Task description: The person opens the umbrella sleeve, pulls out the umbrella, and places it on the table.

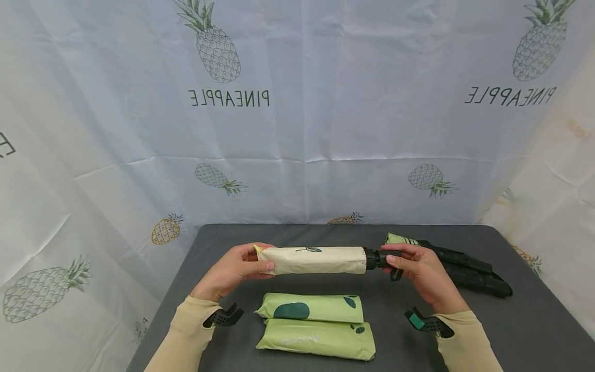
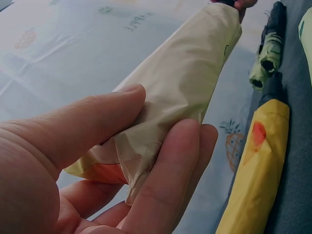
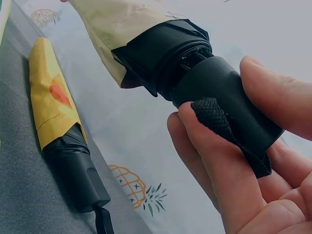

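A folded umbrella in a cream sleeve [image 1: 321, 260] is held level above the table between both hands. My left hand [image 1: 244, 266] pinches the sleeve's left end between thumb and fingers; orange and yellow fabric [image 2: 105, 171] shows there in the left wrist view. My right hand [image 1: 420, 266] grips the black umbrella handle [image 3: 222, 100], whose black strap [image 3: 214, 117] hangs over the fingers. At the sleeve's right edge some black fabric [image 3: 163, 44] sticks out. Below it, in both wrist views, lies a yellow-sleeved umbrella [image 3: 56, 97] with a black handle; the head view does not show it.
Two light green sleeves [image 1: 316, 338] with dark leaf prints lie side by side on the dark grey table [image 1: 232, 235], nearer the person. Dark folded umbrellas [image 1: 474, 271], one with a green end, lie at the back right. A pineapple-print curtain [image 1: 302, 129] hangs behind the table.
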`<action>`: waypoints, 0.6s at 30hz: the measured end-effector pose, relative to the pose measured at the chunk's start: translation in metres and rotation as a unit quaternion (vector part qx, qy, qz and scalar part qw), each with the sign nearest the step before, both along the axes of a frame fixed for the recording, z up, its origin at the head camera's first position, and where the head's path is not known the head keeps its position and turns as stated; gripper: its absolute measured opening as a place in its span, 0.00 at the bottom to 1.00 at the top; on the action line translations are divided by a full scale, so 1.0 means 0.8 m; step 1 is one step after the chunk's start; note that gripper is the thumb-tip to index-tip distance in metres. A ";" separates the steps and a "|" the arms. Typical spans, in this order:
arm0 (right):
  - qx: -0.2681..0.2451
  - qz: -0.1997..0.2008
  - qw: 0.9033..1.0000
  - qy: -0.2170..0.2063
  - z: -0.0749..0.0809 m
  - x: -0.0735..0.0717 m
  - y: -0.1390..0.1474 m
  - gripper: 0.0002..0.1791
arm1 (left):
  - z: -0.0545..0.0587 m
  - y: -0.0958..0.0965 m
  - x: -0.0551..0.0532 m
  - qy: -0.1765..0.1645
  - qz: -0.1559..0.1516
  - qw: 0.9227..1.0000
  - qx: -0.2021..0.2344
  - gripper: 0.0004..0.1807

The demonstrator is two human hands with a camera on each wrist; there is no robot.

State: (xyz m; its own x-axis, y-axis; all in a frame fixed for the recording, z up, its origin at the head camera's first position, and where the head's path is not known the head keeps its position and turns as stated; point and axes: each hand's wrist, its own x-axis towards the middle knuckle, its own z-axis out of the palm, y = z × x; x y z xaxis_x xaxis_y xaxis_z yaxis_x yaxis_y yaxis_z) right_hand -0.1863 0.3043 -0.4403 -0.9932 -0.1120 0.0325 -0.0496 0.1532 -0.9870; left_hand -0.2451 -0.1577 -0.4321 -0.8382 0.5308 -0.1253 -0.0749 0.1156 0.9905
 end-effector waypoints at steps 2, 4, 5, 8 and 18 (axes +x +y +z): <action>-0.002 -0.002 1.000 0.001 0.000 0.000 0.001 0.24 | 0.000 0.000 0.000 0.000 0.000 1.000 0.000 0.33; -0.006 -0.001 1.000 0.002 0.000 0.000 0.002 0.23 | 0.001 -0.001 0.000 0.001 0.000 1.000 0.001 0.33; -0.010 0.000 1.000 0.002 0.000 0.000 0.003 0.23 | 0.001 -0.001 0.000 0.000 0.000 1.000 0.001 0.33; -0.016 0.001 1.000 0.005 0.000 0.001 0.006 0.22 | 0.001 -0.001 0.001 0.000 0.000 1.000 0.001 0.33; -0.005 0.003 1.000 0.014 -0.002 0.001 0.012 0.23 | 0.001 -0.001 0.000 -0.001 0.003 1.000 -0.003 0.33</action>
